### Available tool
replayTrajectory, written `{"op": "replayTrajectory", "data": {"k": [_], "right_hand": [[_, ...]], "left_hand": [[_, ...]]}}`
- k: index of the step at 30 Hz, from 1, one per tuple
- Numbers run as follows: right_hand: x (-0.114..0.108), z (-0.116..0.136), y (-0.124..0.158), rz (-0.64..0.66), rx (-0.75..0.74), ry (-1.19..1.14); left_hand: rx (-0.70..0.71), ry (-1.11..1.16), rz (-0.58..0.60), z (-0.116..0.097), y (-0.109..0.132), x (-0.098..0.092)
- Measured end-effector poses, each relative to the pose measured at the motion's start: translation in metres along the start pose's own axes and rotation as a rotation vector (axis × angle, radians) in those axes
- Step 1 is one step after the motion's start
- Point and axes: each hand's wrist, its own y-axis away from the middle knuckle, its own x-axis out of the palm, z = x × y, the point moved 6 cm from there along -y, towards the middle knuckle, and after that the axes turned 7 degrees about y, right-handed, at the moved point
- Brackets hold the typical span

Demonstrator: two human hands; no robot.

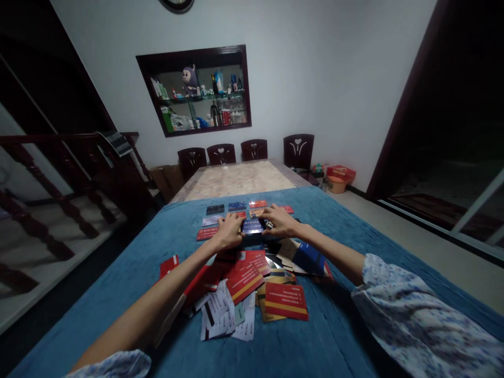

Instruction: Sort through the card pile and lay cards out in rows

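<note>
Between my two hands is a blue card, which looks like the top of a small stack. My left hand grips its left edge, fingers bent. At its right edge my right hand pinches with thumb and fingers. Beyond my hands, cards lie in rows: a dark card, a blue patterned card and an orange-red card. A pale card and a red card sit left of my left hand. Nearer me spreads a loose heap of red cards, white cards and gold cards.
A blue cloth covers the near part of the long table, with a bare marbled top beyond. Several dark chairs stand around the far end. A wooden railing runs along the left, and an orange basket sits on the floor.
</note>
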Motion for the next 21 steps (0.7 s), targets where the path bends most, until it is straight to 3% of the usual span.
{"op": "replayTrajectory", "data": {"k": [21], "right_hand": [[0.004,-0.005,-0.074,0.133,0.088,0.091]], "left_hand": [[-0.080,-0.073,-0.004,0.059,-0.059,0.002]]}}
